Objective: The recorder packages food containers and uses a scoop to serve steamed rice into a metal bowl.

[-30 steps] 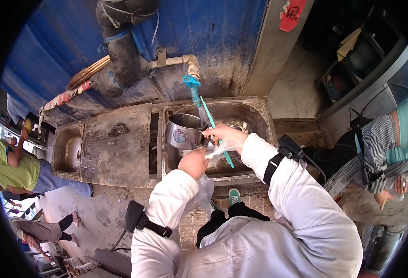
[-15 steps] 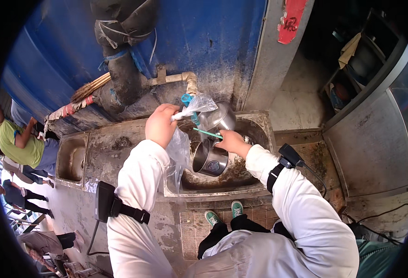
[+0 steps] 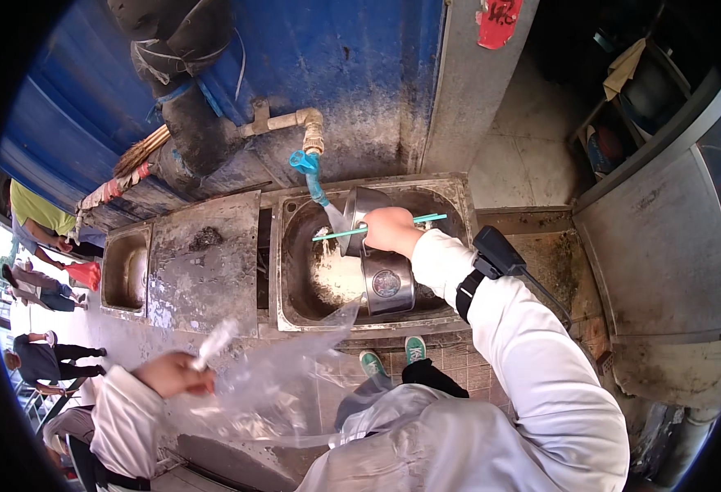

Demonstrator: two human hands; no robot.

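Over the sink, my right hand is closed around thin green sticks, which look like chopsticks. The same hand also grips two metal cups at their rims or handles; the exact hold is hidden by my fingers. One metal cup tilts beneath the running water, the other metal cup hangs lower and nearer me. Off to the left, away from the sink, my left hand clutches the twisted neck of a clear plastic bag, blurred by motion.
Water pours from a blue tap on a wall pipe. A worn counter slab and a smaller basin adjoin the sink on the left. Several people stand farther left, one beside a red bag. A metal cabinet stands right.
My left hand has swung from the tap down and left, carrying the plastic bag. The tap's outlet is now uncovered, with water visible. My right hand and the cups have shifted slightly.
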